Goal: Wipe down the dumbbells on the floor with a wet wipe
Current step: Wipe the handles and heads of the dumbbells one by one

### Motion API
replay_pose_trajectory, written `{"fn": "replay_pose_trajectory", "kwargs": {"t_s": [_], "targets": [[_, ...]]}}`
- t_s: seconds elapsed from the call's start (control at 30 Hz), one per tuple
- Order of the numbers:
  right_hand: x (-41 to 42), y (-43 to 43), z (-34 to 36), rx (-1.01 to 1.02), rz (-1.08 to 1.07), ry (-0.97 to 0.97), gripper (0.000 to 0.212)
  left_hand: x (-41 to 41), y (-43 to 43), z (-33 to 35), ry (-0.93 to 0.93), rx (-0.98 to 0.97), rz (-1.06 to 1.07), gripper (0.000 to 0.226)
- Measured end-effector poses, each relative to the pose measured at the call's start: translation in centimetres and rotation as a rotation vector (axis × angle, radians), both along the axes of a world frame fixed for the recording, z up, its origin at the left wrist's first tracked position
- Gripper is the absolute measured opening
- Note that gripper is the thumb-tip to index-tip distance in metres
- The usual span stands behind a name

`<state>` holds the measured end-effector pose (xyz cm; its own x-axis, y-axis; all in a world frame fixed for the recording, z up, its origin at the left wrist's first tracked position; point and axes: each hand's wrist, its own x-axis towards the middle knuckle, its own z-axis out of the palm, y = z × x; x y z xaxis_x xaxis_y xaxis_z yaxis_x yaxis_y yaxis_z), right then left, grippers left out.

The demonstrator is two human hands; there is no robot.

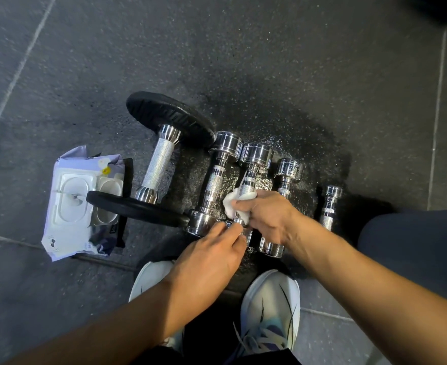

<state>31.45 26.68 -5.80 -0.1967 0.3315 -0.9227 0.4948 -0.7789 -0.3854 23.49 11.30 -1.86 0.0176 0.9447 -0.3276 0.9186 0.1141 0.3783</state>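
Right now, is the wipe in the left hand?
No: the right hand wraps the wet wipe round the chrome dumbbell; the left hand holds its near end.

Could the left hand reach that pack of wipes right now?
Probably yes. The left hand must first release the chrome dumbbell it grips; the pack of wipes lies on the floor to its left, only a low black plate between.

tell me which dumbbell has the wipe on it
The third dumbbell from the left: the right hand holds the wipe around its handle, and the left hand grips its near end.
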Motion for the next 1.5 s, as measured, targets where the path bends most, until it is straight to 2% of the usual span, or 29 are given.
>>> {"fn": "replay_pose_trajectory", "kwargs": {"t_s": [0.07,0.17,0.23,0.3,0.37,0.53,0.6,0.7,0.77,0.9,0.97,1.07,1.17,1.27,1.3,1.37,1.5], "targets": [[0.4,0.6,0.0,-0.081,-0.044,0.066,0.039,0.0,0.0,0.0,-0.007,-0.005,0.006,0.047],[1.2,1.0,1.0,-0.108,0.113,0.100,0.031,0.0,0.0,-0.1,-0.005,-0.015,0.006,0.048],[1.6,1.0,1.3,-0.103,0.162,0.100,0.035,0.0,-0.1,-0.1,-0.011,-0.013,0.012,0.046],[1.8,1.2,1.4,-0.065,0.141,0.082,0.039,0.0,-0.1,-0.3,-0.021,-0.015,0.014,0.046],[2.0,1.3,1.6,-0.012,0.110,0.060,0.029,0.0,-0.1,-0.4,-0.023,-0.022,0.014,0.049],[1.6,0.3,0.8,0.246,0.316,-0.106,0.021,0.1,-0.1,-0.6,-0.021,-0.021,0.016,0.054],[1.0,-0.4,0.4,0.281,0.329,-0.136,0.028,0.1,-0.1,-0.6,-0.017,-0.021,0.017,0.055],[0.0,-0.9,0.4,0.264,0.329,-0.137,0.045,0.1,-0.1,-0.6,-0.012,-0.027,0.009,0.055],[-0.4,-0.7,-0.1,0.206,0.311,-0.110,0.049,0.2,-0.1,-0.5,-0.007,-0.020,0.009,0.056],[-0.2,0.3,-0.7,-0.031,0.102,0.075,0.055,0.1,-0.1,-0.5,-0.021,0.004,0.017,0.054],[0.3,0.5,-1.0,-0.062,0.050,0.125,0.058,0.1,-0.1,-0.4,-0.022,0.010,0.016,0.052],[0.7,0.1,-1.2,0.103,0.186,0.065,0.048,0.1,-0.1,-0.4,-0.018,0.020,0.017,0.050],[0.5,-0.5,-1.1,0.305,0.352,-0.076,0.054,0.1,-0.1,-0.4,-0.017,0.027,0.014,0.049],[0.1,-1.1,-0.1,0.632,0.744,-0.251,0.053,0.1,0.0,-0.3,-0.017,0.028,0.017,0.050],[0.1,-1.3,-0.1,0.691,0.783,-0.274,0.056,0.0,0.0,-0.3,-0.018,0.023,0.020,0.051],[0.1,-1.4,-0.2,0.633,0.664,-0.232,0.055,0.0,0.0,-0.3,-0.017,0.020,0.019,0.051],[0.2,-1.1,-1.7,0.316,0.110,0.016,0.045,0.1,-0.1,-0.4,-0.021,0.027,0.019,0.049]]}}
